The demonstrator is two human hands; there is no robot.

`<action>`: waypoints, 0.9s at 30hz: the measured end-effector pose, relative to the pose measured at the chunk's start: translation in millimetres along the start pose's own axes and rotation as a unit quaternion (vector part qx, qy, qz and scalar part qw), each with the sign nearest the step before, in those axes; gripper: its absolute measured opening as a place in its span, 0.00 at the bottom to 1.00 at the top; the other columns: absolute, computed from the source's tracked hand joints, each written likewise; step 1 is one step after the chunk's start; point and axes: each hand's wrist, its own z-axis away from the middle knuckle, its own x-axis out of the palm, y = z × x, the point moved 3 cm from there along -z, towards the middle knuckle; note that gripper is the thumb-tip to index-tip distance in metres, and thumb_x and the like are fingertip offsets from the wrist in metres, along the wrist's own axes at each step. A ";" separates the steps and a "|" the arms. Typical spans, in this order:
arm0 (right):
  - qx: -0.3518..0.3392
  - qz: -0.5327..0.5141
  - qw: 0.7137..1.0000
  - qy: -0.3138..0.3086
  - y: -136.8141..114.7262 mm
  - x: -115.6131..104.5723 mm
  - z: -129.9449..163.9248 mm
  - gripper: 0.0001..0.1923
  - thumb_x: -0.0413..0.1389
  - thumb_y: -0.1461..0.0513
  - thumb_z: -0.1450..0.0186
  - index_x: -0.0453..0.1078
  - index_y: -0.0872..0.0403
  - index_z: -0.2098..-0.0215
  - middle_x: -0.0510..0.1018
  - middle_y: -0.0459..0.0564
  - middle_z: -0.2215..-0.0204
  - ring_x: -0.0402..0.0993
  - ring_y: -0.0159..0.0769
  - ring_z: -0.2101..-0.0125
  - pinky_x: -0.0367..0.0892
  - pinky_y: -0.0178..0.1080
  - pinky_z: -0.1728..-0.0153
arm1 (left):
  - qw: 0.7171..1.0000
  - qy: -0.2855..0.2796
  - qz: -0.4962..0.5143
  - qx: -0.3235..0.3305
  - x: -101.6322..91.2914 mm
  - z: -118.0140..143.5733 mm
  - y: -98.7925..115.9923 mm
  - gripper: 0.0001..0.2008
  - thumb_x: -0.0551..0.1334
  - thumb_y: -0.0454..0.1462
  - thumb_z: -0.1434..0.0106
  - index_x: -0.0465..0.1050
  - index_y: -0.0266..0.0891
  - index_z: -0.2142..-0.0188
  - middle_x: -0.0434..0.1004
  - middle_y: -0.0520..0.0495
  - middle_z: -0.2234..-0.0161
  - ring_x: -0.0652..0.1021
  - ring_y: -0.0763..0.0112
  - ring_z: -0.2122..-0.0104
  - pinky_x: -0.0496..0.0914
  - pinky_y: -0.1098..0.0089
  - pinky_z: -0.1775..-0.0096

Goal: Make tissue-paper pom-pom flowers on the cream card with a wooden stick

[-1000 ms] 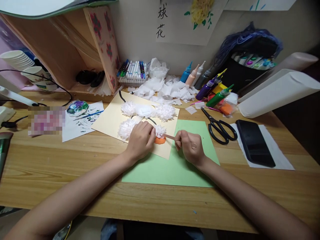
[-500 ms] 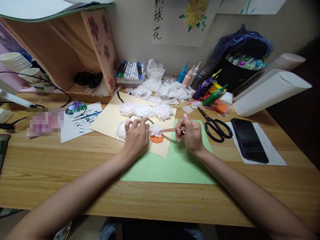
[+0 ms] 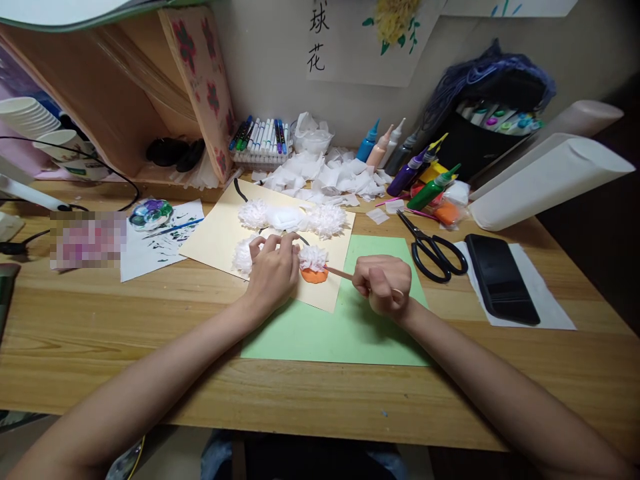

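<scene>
My right hand (image 3: 383,283) is closed round a wooden craft stick (image 3: 341,273). The stick's tip meets the edge of an orange patch (image 3: 314,275) that looks like clay, under a white tissue-paper pompom (image 3: 313,257). My left hand (image 3: 273,267) rests on the cream paper (image 3: 215,240), fingers bent and somewhat apart, between that pompom and another white pompom (image 3: 243,256); its fingertips are partly hidden. Higher on the sheet are a left pompom (image 3: 253,214), a right pompom (image 3: 327,221) and a smooth white patch (image 3: 286,219) between them. Green paper (image 3: 330,340) lies underneath.
Black scissors (image 3: 437,257) and a phone (image 3: 503,280) lie to the right. Torn white tissue (image 3: 320,177), paint bottles (image 3: 367,141) and markers (image 3: 260,139) are at the back. A paint palette (image 3: 150,215) and a brush (image 3: 180,227) lie left.
My right hand has turned over and moved slightly down, so the stick now slants, with its tip lower by the orange patch. My left hand stays in place.
</scene>
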 end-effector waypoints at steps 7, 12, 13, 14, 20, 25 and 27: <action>-0.021 0.014 0.999 -0.018 1.9 3.9 3.1 0.24 0.37 0.64 0.31 0.53 0.52 0.85 0.57 0.42 0.91 0.50 0.27 0.88 0.49 0.35 0.83 | 1.000 -0.006 0.001 -0.003 -0.4 -0.8 0.7 0.13 0.47 0.31 0.33 0.66 0.36 0.54 0.78 0.46 0.69 0.74 0.62 0.61 0.52 0.58 0.53; -0.020 0.011 1.000 -0.012 3.1 5.5 3.9 0.24 0.38 0.64 0.31 0.54 0.52 0.85 0.58 0.42 0.91 0.51 0.27 0.88 0.50 0.34 0.83 | 1.000 -0.007 -0.004 0.001 -1.0 -0.9 1.1 0.13 0.47 0.31 0.33 0.66 0.36 0.54 0.79 0.46 0.68 0.74 0.63 0.61 0.52 0.59 0.53; -0.014 0.010 1.000 -0.011 3.1 5.4 3.9 0.24 0.37 0.64 0.31 0.54 0.52 0.85 0.58 0.42 0.91 0.51 0.27 0.88 0.50 0.34 0.83 | 1.000 -0.008 -0.004 0.001 -1.0 -0.9 1.1 0.13 0.47 0.31 0.33 0.66 0.36 0.54 0.79 0.46 0.68 0.74 0.62 0.61 0.52 0.59 0.53; -0.007 0.011 1.000 -0.010 2.9 5.2 3.9 0.25 0.37 0.63 0.30 0.54 0.52 0.86 0.58 0.42 0.91 0.52 0.27 0.88 0.51 0.34 0.83 | 1.000 -0.008 -0.003 0.002 -1.1 -0.8 1.1 0.13 0.47 0.31 0.33 0.66 0.36 0.54 0.79 0.46 0.67 0.74 0.62 0.61 0.52 0.59 0.53; 0.060 0.007 0.998 0.013 2.9 4.5 5.6 0.28 0.36 0.60 0.30 0.55 0.51 0.87 0.59 0.43 0.91 0.55 0.28 0.88 0.53 0.35 0.82 | 1.000 -0.017 0.004 -0.001 -0.8 -0.7 1.0 0.13 0.47 0.31 0.34 0.66 0.37 0.54 0.79 0.45 0.64 0.74 0.62 0.60 0.52 0.58 0.52; 0.095 -0.005 0.995 0.032 6.0 6.0 6.1 0.28 0.37 0.60 0.30 0.55 0.52 0.88 0.60 0.43 0.91 0.56 0.27 0.87 0.54 0.35 0.82 | 1.000 -0.019 -0.001 -0.004 0.1 -0.1 0.4 0.13 0.47 0.32 0.33 0.66 0.37 0.54 0.78 0.45 0.67 0.74 0.62 0.61 0.52 0.58 0.52; 0.091 -0.002 0.995 0.029 6.8 7.0 5.0 0.28 0.37 0.61 0.30 0.56 0.52 0.88 0.61 0.43 0.91 0.56 0.27 0.87 0.54 0.34 0.82 | 1.000 -0.015 0.001 0.000 0.4 0.2 0.3 0.13 0.47 0.32 0.33 0.66 0.37 0.54 0.77 0.45 0.66 0.74 0.62 0.61 0.52 0.58 0.52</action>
